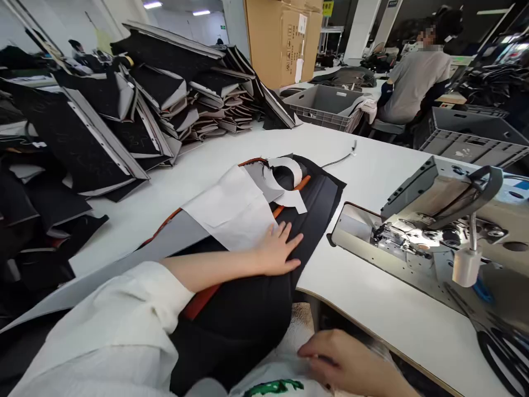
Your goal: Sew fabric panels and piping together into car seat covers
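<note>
My left hand [278, 251] lies flat with its fingers spread on a black fabric piece [256, 303] with orange strips. Beside its fingertips, a white sheet [235, 207] covers part of the fabric, and a curved white piece [291, 199] rests near the fabric's far end. My right hand [336, 355] is low in front of my body, below the table edge, with its fingers curled. Something small and dark shows at its fingers, too unclear to name.
A sewing machine [446, 220] stands on the white table [372, 309] at the right, with black scissors [496, 347] near its front. Stacked black and grey pieces [161, 99] fill the back left. Beyond the table are grey crates [322, 105] and a seated person [417, 82].
</note>
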{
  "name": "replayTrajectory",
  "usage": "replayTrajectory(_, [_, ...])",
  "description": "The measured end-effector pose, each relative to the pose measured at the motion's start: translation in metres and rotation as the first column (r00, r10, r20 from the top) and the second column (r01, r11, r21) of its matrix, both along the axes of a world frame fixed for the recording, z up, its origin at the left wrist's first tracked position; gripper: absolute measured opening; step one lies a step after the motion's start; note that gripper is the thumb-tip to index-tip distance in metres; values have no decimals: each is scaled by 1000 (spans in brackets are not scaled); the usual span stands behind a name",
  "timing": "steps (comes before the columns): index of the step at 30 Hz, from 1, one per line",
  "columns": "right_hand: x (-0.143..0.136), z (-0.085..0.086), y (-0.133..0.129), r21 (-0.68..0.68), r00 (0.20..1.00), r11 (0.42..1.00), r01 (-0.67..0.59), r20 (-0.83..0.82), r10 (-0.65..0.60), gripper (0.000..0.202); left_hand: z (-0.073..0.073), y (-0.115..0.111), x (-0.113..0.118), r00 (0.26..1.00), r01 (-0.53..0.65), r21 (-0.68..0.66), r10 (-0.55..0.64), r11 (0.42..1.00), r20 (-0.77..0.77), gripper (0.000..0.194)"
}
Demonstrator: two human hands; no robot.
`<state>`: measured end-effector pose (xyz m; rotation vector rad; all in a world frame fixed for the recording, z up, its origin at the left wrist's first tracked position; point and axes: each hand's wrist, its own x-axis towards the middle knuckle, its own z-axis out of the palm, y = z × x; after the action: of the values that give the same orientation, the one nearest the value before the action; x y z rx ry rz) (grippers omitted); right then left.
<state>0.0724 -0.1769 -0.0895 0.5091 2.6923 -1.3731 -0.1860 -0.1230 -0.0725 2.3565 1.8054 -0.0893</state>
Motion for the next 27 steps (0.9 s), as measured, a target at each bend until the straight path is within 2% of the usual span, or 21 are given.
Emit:
replayTrajectory(1, [3, 14, 8, -25, 996, 998, 65, -67, -66, 28, 3, 18, -3, 999, -33, -3, 33, 999, -1, 72])
replayTrajectory(3, [0, 30, 29, 20, 956, 975, 221, -201, -212, 29, 5, 61, -7, 997, -73, 19, 72, 997, 23, 68])
replayTrajectory(6, [-17, 29, 66, 201, 867, 881, 428, -367, -337, 30, 3, 113, -9, 997, -41, 53, 37, 998, 72, 68])
replayTrajectory(8, [-26, 21, 92, 368, 848, 795, 483, -421, -321, 30, -1, 124, -6, 997, 7, 82, -14, 997, 75, 68])
replayTrajectory(9, [-29, 18, 106, 452, 855, 747, 488, -420, -305, 30, -4, 120, -5, 996, 35, 105, -43, 994, 77, 67])
replayTrajectory(11, [-34, 15, 132, 581, 872, 653, 485, -378, -311, 32, -9, 97, -3, 989, 96, 140, -110, 985, 101, 67])
replayTrajectory(13, [-40, 15, 158, 645, 867, 584, 493, -307, -392, 40, -12, 62, -4, 975, 144, 131, -164, 981, 151, 67])
replayTrajectory(15, [-51, 14, 184, 670, 833, 544, 505, -212, -512, 51, -12, 29, -5, 964, 173, 69, -184, 982, 190, 69])
replayTrajectory(17, [-71, 11, 209, 650, 795, 565, 508, -102, -597, 58, -11, 8, -5, 959, 190, 10, -188, 982, 212, 70])
replayTrajectory(19, [-97, 8, 230, 567, 777, 627, 534, -36, -629, 59, -9, 3, -4, 961, 177, -24, -168, 984, 221, 68])
replayTrajectory(21, [-125, 5, 246, 468, 766, 666, 581, -38, -642, 56, -9, 8, -1, 969, 125, -31, -116, 992, 217, 66])
replayTrajectory(24, [-161, 7, 260, 345, 759, 692, 634, -108, -642, 50, -8, 21, 4, 975, 45, -1, -44, 999, 218, 66])
replayTrajectory(27, [-178, 16, 270, 143, 760, 748, 648, -183, -623, 36, -6, 22, 9, 974, 28, 30, -34, 999, 223, 66])
